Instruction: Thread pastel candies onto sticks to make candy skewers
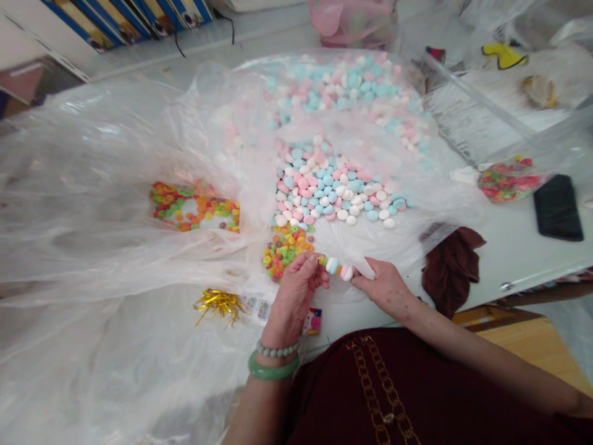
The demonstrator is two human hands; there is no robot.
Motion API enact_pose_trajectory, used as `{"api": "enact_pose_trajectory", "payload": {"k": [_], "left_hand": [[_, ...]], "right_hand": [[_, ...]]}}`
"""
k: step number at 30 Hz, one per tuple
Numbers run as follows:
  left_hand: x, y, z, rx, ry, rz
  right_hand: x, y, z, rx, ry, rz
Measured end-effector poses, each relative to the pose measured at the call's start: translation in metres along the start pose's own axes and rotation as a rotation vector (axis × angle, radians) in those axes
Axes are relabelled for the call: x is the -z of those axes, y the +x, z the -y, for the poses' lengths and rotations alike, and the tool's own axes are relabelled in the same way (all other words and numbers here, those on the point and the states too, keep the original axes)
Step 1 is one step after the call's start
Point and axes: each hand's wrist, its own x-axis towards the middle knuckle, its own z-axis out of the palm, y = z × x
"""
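A short string of candy beads [338, 267], with pastel pieces and small yellow, green and orange ones, stretches between my two hands. My left hand [303, 281], with a green bangle and a beaded bracelet at the wrist, pinches its left end. At the other end, the fingertips of my right hand [380, 283] are closed on the string. Just behind my left hand lies a pile of small fruit-coloured ring candies [282, 247]. Beyond it spreads a heap of pink, blue and white round candies [331, 185] on clear plastic.
Large clear plastic bags [92, 154] cover the left side. More ring candies [194, 207] lie within them. Gold tinsel [219, 304] sits near the front edge. To the right are a brown cloth [451, 269], a black phone [558, 207] and a bag of colourful candies [509, 179]. Binders [134, 21] stand behind.
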Motion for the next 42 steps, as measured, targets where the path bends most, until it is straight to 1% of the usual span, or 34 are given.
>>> {"api": "enact_pose_trajectory", "payload": {"k": [4, 6, 8, 10, 14, 17, 20, 22, 25, 27, 29, 31, 32, 34, 36, 37, 39, 41, 42], "left_hand": [[0.004, 0.003, 0.0, 0.0, -0.039, -0.01], [0.005, 0.004, 0.001, 0.017, -0.065, -0.006], [0.005, 0.005, 0.003, 0.039, -0.095, 0.012], [0.003, 0.005, 0.007, 0.032, -0.122, 0.011], [-0.01, 0.003, 0.015, -0.024, -0.123, -0.078], [-0.022, 0.003, 0.018, 0.009, -0.117, -0.118], [-0.029, 0.003, 0.019, 0.055, -0.138, -0.144], [-0.031, 0.004, 0.018, 0.058, -0.143, -0.131], [-0.029, 0.005, 0.013, 0.066, -0.08, -0.082], [-0.028, 0.01, 0.007, 0.067, 0.031, -0.096], [-0.028, 0.02, 0.002, 0.0, 0.222, -0.168], [-0.034, 0.035, -0.002, -0.174, 0.528, -0.224], [-0.038, 0.043, -0.003, -0.29, 0.711, -0.223], [-0.051, 0.06, -0.004, -0.511, 1.07, -0.162], [-0.063, 0.073, -0.004, -0.647, 1.349, -0.108], [-0.067, 0.077, -0.003, -0.679, 1.45, -0.105], [-0.07, 0.081, -0.002, -0.696, 1.578, -0.132], [-0.065, 0.078, 0.0, -0.663, 1.62, -0.146], [-0.061, 0.074, 0.001, -0.626, 1.616, -0.125]], "right_hand": [[0.005, -0.001, -0.003, -0.07, 0.169, 0.118], [0.007, -0.002, -0.005, -0.116, 0.208, 0.143], [0.009, -0.003, -0.006, -0.15, 0.184, 0.119], [0.009, -0.004, -0.008, -0.159, 0.136, 0.074], [0.005, -0.004, -0.008, -0.13, 0.085, 0.006], [-0.001, -0.001, -0.005, -0.094, 0.08, -0.025], [-0.007, 0.004, 0.001, -0.041, 0.085, -0.047], [-0.009, 0.007, 0.003, -0.032, 0.092, -0.07], [-0.002, 0.009, 0.0, -0.093, 0.146, -0.055], [0.006, 0.009, -0.006, -0.154, 0.221, -0.056], [0.016, 0.008, -0.013, -0.217, 0.309, -0.136], [0.024, 0.008, -0.017, -0.261, 0.406, -0.25], [0.028, 0.009, -0.019, -0.273, 0.453, -0.3], [0.032, 0.01, -0.019, -0.273, 0.536, -0.355], [0.035, 0.01, -0.017, -0.267, 0.587, -0.372], [0.036, 0.011, -0.016, -0.265, 0.602, -0.374], [0.037, 0.011, -0.016, -0.263, 0.622, -0.367], [0.038, 0.011, -0.017, -0.266, 0.643, -0.356], [0.039, 0.011, -0.018, -0.267, 0.655, -0.351]]}}
